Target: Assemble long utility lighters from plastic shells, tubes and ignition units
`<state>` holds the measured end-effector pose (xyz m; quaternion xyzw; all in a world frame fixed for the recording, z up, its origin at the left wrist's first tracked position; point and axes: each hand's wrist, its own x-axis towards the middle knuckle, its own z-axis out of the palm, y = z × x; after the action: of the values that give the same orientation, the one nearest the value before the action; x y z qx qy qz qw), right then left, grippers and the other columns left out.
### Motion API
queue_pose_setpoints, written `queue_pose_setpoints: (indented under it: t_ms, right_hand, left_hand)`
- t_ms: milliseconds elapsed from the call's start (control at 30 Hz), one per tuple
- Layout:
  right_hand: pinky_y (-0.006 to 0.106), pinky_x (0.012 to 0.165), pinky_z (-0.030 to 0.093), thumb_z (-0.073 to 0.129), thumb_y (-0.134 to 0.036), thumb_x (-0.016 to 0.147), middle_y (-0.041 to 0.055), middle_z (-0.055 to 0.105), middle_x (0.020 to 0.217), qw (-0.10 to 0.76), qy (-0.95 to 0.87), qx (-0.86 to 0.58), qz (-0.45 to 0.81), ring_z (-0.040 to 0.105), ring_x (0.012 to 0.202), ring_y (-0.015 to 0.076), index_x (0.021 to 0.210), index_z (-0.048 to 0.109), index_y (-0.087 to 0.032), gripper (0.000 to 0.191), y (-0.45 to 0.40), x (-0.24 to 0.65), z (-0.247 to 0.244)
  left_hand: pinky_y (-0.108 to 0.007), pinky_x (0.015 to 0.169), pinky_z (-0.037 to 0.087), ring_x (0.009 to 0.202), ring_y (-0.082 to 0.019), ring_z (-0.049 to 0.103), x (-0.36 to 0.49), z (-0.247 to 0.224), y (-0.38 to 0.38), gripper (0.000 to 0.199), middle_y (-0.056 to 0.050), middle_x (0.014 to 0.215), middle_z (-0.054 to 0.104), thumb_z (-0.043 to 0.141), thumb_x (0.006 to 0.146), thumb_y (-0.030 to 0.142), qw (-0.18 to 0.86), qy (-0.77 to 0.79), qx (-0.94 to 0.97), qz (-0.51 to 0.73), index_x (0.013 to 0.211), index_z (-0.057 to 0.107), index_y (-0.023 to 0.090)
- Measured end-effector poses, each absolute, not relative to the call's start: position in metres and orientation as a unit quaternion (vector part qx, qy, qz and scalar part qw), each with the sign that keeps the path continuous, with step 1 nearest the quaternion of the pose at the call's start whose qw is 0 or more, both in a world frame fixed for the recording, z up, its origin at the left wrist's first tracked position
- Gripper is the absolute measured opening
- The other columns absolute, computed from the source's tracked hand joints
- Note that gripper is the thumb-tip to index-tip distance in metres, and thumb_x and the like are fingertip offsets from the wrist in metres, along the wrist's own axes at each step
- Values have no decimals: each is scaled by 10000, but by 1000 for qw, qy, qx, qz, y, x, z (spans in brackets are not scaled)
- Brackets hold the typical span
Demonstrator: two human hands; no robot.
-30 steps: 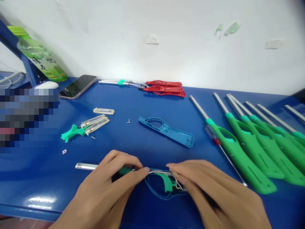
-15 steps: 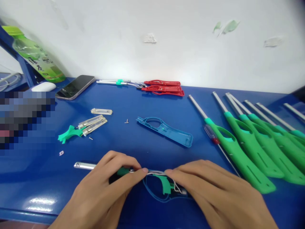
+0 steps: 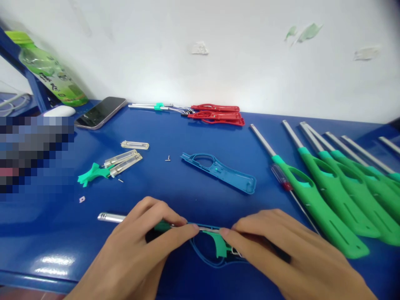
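Observation:
An opened blue stick lighter [image 3: 215, 263] lies at the table's front, with a metal tube [image 3: 111, 217] pointing left and a green trigger [image 3: 220, 246] in its shell. My left hand [image 3: 140, 241] grips its neck, thumb and forefinger closed at the shell's upper edge. Across from it, my right hand [image 3: 275, 246] holds the handle end, its thumb pressing a white wire [image 3: 210, 229] along that edge. The palms hide much of the lighter. Beyond the hands rests the other blue shell half [image 3: 223, 170], inner side up.
Several green lighters [image 3: 325, 208] lie at right, beside a screwdriver [image 3: 283, 179]. Red lighter parts [image 3: 215, 116] sit near the wall. At left are clear fuel tanks [image 3: 125, 162], green triggers [image 3: 93, 174], small screws [image 3: 168, 158], a phone [image 3: 101, 113] and a bottle [image 3: 53, 75].
The white wire, looser before, now lies flatter along the shell's upper edge. My right thumb has shifted slightly and the fingers have lifted a little. The view has moved slightly.

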<state>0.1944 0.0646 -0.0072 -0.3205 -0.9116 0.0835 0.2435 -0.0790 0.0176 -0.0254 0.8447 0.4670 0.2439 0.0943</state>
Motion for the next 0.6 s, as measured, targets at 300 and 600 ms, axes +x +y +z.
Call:
queue_pose_setpoints:
  t_ms: [300, 600]
  right_hand:
    - [314, 785, 510, 262, -133, 1128, 17, 762, 892, 269, -909, -319, 1, 733, 804, 156, 1030, 753, -225, 510, 59, 189, -25]
    - [296, 956, 580, 411, -87, 1076, 16, 800, 954, 227, -923, -311, 4, 775, 905, 170, 1099, 718, -217, 335, 56, 194, -15]
  left_hand:
    - [-256, 770, 527, 980, -160, 578, -78, -28, 21, 580, -24, 1070, 634, 392, 984, -80, 57, 452, 851, 260, 1268, 705, 318]
    - [-294, 751, 553, 952, -183, 605, -76, -33, 20, 574, -47, 1055, 660, 393, 965, -78, 53, 464, 844, 266, 1229, 721, 312]
